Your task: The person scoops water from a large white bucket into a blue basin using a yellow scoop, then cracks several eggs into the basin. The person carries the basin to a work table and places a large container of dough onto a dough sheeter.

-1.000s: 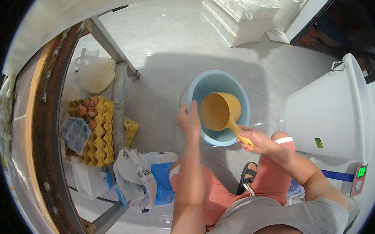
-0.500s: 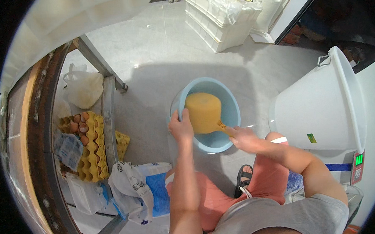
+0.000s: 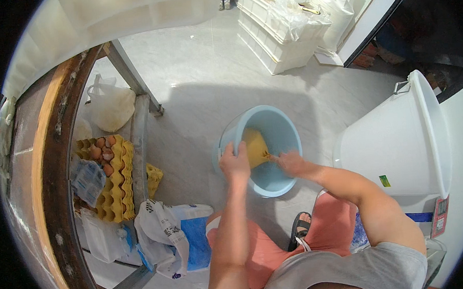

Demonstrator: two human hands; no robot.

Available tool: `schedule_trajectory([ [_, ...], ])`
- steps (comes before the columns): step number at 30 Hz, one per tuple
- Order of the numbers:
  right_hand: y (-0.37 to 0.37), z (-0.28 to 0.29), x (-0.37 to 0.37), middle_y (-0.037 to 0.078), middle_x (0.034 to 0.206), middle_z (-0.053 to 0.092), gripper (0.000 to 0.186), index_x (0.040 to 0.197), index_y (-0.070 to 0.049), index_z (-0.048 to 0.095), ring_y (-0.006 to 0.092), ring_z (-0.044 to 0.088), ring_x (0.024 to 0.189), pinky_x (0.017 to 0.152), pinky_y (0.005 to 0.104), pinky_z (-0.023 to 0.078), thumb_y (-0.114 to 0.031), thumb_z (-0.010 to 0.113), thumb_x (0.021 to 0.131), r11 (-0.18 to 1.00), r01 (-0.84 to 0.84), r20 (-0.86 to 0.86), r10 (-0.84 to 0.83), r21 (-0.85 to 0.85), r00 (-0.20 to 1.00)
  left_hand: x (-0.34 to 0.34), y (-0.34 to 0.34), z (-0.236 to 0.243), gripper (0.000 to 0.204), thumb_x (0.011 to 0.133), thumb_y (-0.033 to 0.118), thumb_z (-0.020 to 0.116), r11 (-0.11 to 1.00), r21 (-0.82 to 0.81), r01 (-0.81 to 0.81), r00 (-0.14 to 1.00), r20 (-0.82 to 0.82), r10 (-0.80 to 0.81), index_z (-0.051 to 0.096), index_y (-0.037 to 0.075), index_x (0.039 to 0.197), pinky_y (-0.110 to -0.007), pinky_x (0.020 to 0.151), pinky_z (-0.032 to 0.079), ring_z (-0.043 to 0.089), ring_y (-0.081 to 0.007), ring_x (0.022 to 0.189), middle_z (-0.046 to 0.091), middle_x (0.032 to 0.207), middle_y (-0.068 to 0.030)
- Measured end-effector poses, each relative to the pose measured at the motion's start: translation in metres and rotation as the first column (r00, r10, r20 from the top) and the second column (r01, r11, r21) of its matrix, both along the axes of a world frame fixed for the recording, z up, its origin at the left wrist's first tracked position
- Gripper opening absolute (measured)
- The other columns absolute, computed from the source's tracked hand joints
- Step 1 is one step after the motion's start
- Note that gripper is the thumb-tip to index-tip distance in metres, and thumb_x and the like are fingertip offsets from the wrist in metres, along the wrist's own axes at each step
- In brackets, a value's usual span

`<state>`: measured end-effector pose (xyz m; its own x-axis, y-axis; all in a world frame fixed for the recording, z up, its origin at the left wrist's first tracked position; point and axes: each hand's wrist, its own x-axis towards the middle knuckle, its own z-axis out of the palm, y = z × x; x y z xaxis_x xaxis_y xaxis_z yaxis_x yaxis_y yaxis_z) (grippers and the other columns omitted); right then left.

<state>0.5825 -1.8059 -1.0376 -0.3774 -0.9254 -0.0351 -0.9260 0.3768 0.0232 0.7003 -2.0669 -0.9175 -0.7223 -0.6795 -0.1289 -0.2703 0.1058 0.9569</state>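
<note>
A light blue bucket (image 3: 288, 133) stands on the floor in front of me, its mouth tipped somewhat my way. My left hand (image 3: 234, 162) grips its left rim, the thumb inside and the fingers largely hidden. With my right hand (image 3: 292, 164) I hold a yellow dipper (image 3: 254, 146) by its handle. The dipper's bowl is down inside the bucket, against the left side, partly covered by my left hand. I cannot make out whether anything is in the bowl.
At left, a shelf frame (image 3: 51, 154) holds egg trays (image 3: 119, 176) with brown eggs and a plastic bag (image 3: 111, 106). A large white tub (image 3: 388, 141) lies tilted at right. White crates (image 3: 283, 37) are stacked at the back; a blue-and-white sack (image 3: 194, 240) lies beside my leg.
The yellow dipper has gone deeper into the bucket, and its bowl has turned. My right hand has moved over the bucket's right side with it; my left hand still grips the rim.
</note>
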Motion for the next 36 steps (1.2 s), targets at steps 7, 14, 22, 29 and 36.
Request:
schedule_trajectory([
  [7, -0.034, 0.05, 0.021, 0.012, 0.095, 0.064, 0.032, 0.136, -0.009, 0.057, 0.015, 0.056, 0.058, 0.043, 0.027, 0.044, -0.022, 0.065, 0.108, 0.651, 0.42, 0.701, -0.249, 0.632, -0.668, 0.001, 0.005, -0.015, 0.043, 0.101, 0.039, 0.072, 0.991, -0.129, -0.03, 0.999, 0.013, 0.032, 0.075, -0.001, 0.115, -0.053, 0.086, 0.053, 0.071, -0.0486, 0.095, 0.074, 0.098, -0.0288],
  [14, -0.004, 0.09, 0.071, 0.01, 0.102, 0.061, 0.033, 0.134, -0.008, 0.054, 0.0114, 0.049, 0.057, 0.039, 0.0243, 0.037, -0.029, 0.063, 0.111, 0.567, 0.494, 0.533, 0.111, 0.659, -0.839, 0.003, 0.005, -0.02, 0.044, 0.101, 0.04, 0.072, 0.996, -0.085, -0.025, 1.0, 0.001, 0.025, 0.074, -0.002, 0.114, -0.053, 0.084, 0.052, 0.069, -0.0484, 0.091, 0.073, 0.094, -0.0284],
  [22, 0.004, 0.162, 0.105, 0.004, 0.099, 0.06, 0.068, 0.169, -0.012, 0.038, 0.0097, 0.053, 0.061, 0.045, 0.0248, 0.038, -0.027, 0.065, 0.109, 0.44, 0.736, 0.84, -0.087, 0.515, -0.536, -0.002, 0.001, -0.015, 0.04, 0.1, 0.035, 0.074, 0.997, 0.028, -0.067, 0.997, -0.04, 0.068, 0.075, -0.003, 0.114, -0.051, 0.083, 0.052, 0.07, -0.0443, 0.088, 0.072, 0.088, -0.0263],
  [29, 0.009, 0.139, 0.111, 0.014, 0.106, 0.072, 0.061, 0.162, -0.005, 0.05, 0.0218, 0.068, 0.071, 0.061, 0.0335, 0.053, -0.026, 0.066, 0.107, 0.544, 0.808, 0.894, -0.446, 0.228, 0.048, -0.008, -0.008, -0.032, 0.035, 0.101, 0.031, 0.073, 0.996, -0.001, -0.09, 0.996, -0.001, 0.09, 0.075, -0.002, 0.109, -0.045, 0.075, 0.052, 0.067, -0.032, 0.076, 0.073, 0.083, -0.0192],
  [36, 0.004, 0.12, 0.095, 0.027, 0.122, 0.068, 0.056, 0.16, -0.016, 0.048, 0.0407, 0.073, 0.088, 0.072, 0.0501, 0.059, -0.022, 0.06, 0.106, 0.902, 0.425, 0.468, -0.41, 0.079, 0.783, -0.003, -0.019, -0.024, 0.029, 0.105, 0.025, 0.071, 0.99, 0.041, -0.136, 0.988, -0.063, 0.139, 0.077, -0.003, 0.109, -0.038, 0.07, 0.05, 0.062, -0.0175, 0.072, 0.071, 0.082, -0.0077],
])
